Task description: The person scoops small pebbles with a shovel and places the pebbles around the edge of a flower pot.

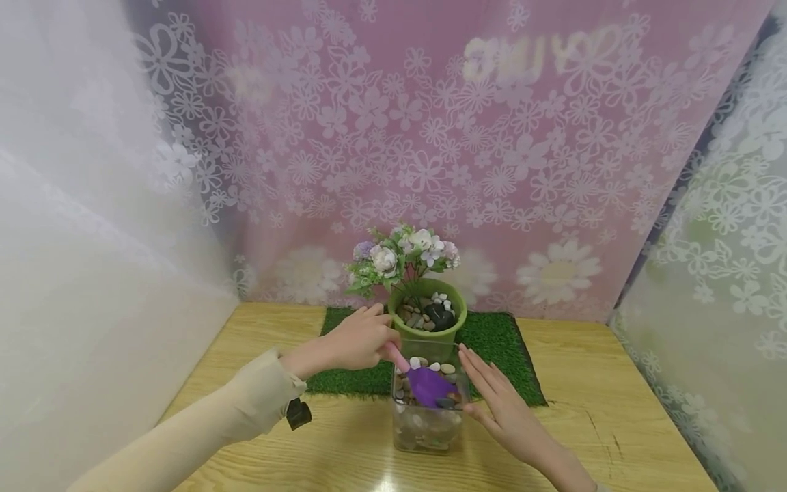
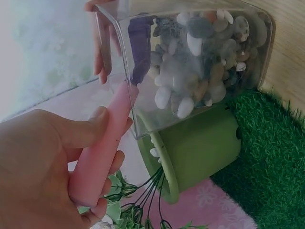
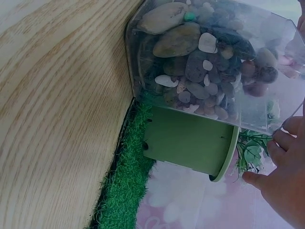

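My left hand (image 1: 363,339) grips the pink handle (image 2: 102,148) of a small toy shovel (image 1: 430,387). Its purple blade dips inside a clear plastic container (image 1: 424,437), against the stones (image 2: 190,81) there. In the left wrist view, the thumb lies along the handle and the fingers wrap behind it. My right hand (image 1: 505,413) rests at the container's right rim with its fingers stretched out. Seen from the right wrist, its fingertips (image 3: 281,138) are right at the rim. The container holds mixed pebbles, grey, white and brown.
Behind the container stands a green flowerpot (image 1: 455,290) with white and purple flowers (image 1: 406,256), pebbles and a black stone (image 1: 440,316). The pot is on a green turf mat (image 1: 501,355) on the wooden table (image 1: 590,389). Patterned curtains (image 1: 430,137) enclose the back and sides.
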The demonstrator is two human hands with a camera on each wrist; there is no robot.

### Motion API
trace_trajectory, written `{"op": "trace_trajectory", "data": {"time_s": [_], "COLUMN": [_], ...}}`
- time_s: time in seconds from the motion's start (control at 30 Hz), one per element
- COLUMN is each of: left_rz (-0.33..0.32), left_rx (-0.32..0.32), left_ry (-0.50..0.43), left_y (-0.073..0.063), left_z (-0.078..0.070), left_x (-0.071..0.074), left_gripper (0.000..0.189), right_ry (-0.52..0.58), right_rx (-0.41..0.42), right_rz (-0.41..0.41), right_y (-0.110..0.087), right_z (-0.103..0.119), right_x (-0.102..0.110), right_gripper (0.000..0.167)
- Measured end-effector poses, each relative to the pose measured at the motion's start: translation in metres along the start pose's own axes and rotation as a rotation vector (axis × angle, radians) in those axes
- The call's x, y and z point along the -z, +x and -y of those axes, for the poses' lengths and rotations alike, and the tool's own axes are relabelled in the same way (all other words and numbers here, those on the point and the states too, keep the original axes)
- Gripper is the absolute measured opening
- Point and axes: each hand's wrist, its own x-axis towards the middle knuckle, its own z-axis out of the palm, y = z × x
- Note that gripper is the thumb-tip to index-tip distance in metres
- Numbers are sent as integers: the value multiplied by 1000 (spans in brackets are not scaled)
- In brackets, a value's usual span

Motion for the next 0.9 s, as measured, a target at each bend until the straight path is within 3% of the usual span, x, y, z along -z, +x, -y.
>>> {"op": "trace_trajectory", "data": {"time_s": [0.17, 0.4, 0.6, 0.8, 0.9], "left_rz": [-35, -103, -127, -180, -216], "left_rx": [3, -103, -156, -181, -162], "left_ry": [-3, 145, 249, 294, 281], "left_y": [-7, -14, -15, -17, -20], "left_z": [-2, 1, 6, 8, 9], "left_x": [-2, -8, -11, -15, -16], "left_gripper": [9, 15, 22, 26, 26], "right_ry": [7, 3, -5, 5, -4], "right_rx": [-11, -18, -7, -10, 2], "right_rz": [6, -4, -5, -4, -11], "right_y": [1, 1, 1, 0, 0], "right_z": [1, 2, 0, -1, -2], "right_x": [0, 0, 0, -1, -1], "right_gripper": [81, 82, 86, 81, 80]}}
